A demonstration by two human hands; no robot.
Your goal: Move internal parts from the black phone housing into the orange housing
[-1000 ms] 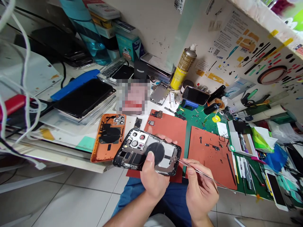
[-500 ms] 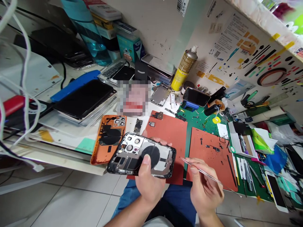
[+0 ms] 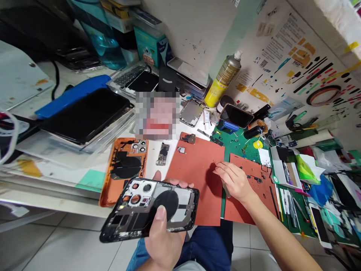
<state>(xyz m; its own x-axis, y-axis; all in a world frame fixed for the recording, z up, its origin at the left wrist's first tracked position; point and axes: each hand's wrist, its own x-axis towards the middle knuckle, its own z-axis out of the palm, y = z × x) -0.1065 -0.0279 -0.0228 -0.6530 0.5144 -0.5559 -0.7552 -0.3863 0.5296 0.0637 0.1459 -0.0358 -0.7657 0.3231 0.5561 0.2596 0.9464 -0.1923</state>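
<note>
White table [image 3: 152, 150], lower centre, bears red mats; tiled floor [image 3: 70, 241] below. Left hand [image 3: 165, 241], bottom centre, pinches black-framed phone housing [image 3: 166, 205], thumb over its round black pad. Right hand [image 3: 232, 180], centre right, fingers bunched above left red mat [image 3: 194, 162]; grip unclear.

Two bare hands, left hand [image 3: 165, 239] and right hand [image 3: 232, 180], with the right forearm [image 3: 270, 222] uncovered too. Beside and below the left hand are blue trousers [image 3: 208, 244], brighter on its left, darker navy on its right, with pale grey cloth [image 3: 190, 266] at the waist.
</note>
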